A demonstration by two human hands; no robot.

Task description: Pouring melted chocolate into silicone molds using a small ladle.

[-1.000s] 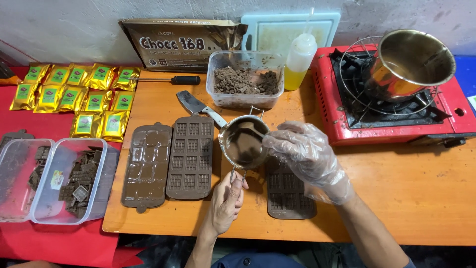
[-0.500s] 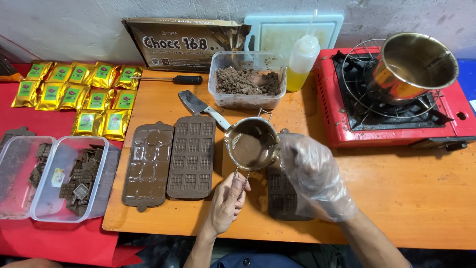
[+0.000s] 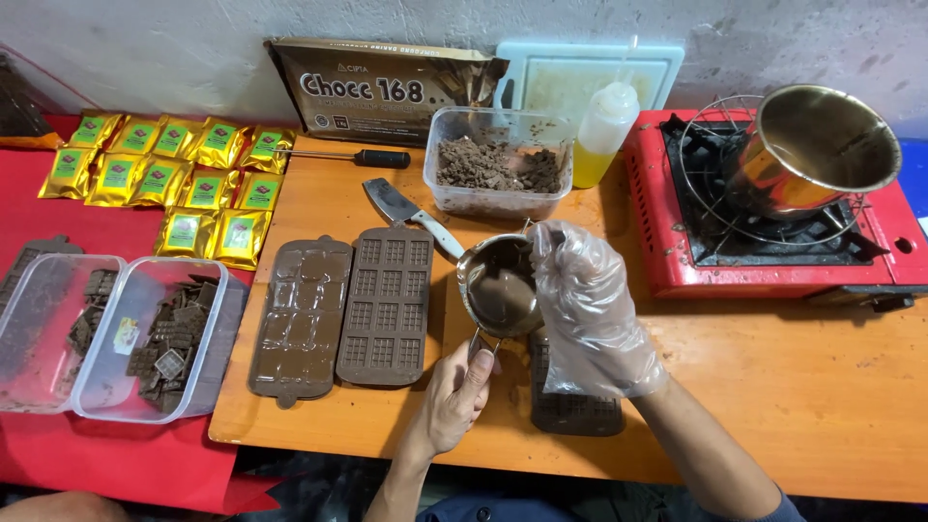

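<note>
Right now your small metal pot (image 3: pixel 498 285) of melted chocolate hangs just above the worktop (image 3: pixel 831 387), over the near mould (image 3: pixel 572 411), so whatever runs out lands in a mould and not on the wood. Your left hand (image 3: pixel 456 396) is bare and closed round the pot's handle from below, fingers (image 3: pixel 477 372) wrapped tight, which keeps the weight steady. Your right hand (image 3: pixel 585 309) wears a loose clear plastic glove and rests against the pot's rim on the far side; its fingers are curled there, but you cannot tell from this view whether they grip something or only touch the edge.

Just left of the pot lie two more brown moulds (image 3: pixel 346 314) side by side, flat on the worktop. A cleaver (image 3: pixel 406 213) lies behind them, beside a clear tub of chopped chocolate (image 3: pixel 498 169) and a yellow squeeze bottle (image 3: pixel 601 130).

Further right, a bigger steel pot (image 3: pixel 812 150) sits tilted on a red gas stove (image 3: pixel 773 261). Far left, two clear tubs (image 3: pixel 106 333) hold chocolate pieces on a red cloth (image 3: pixel 116 454), near rows of gold packets (image 3: pixel 159 179).
</note>
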